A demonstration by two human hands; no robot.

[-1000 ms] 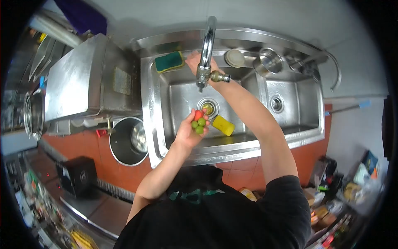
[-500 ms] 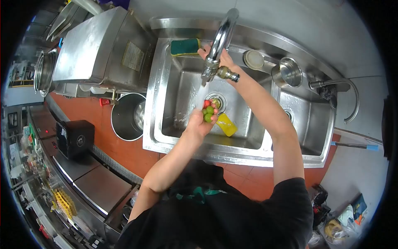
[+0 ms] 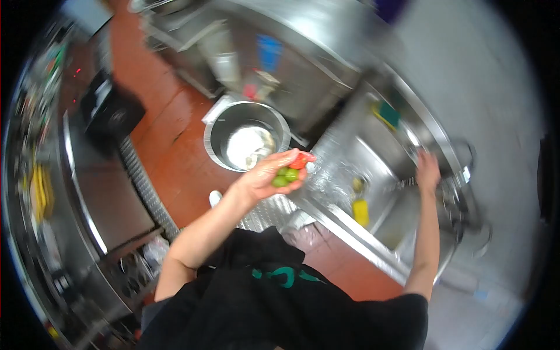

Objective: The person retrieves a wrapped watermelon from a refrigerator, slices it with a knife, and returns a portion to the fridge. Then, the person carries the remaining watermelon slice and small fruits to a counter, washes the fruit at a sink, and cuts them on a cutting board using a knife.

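My left hand (image 3: pixel 269 176) cups several small round green fruits (image 3: pixel 286 176) and a red fruit (image 3: pixel 300 160), its fingers curled up around them. It is above the sink's near left corner, close to the steel pot. My right hand (image 3: pixel 429 171) reaches over the far side of the sink, beside the blurred metal tap (image 3: pixel 413 139). Motion smears its fingers, so whether it grips the tap cannot be made out. Below, in the steel sink (image 3: pixel 332 219), lies a yellow piece (image 3: pixel 360 213) near the drain (image 3: pixel 358 185).
A large steel pot (image 3: pixel 216 153) stands on the red floor, left of the sink. A green and yellow sponge (image 3: pixel 386 115) rests on the sink's back ledge. Further left is a counter with a black appliance (image 3: pixel 112 109). The whole view is blurred.
The view has turned to the left. My left hand has moved with the fruits from over the drain to the sink's left edge. My right hand remains near the back ledge.
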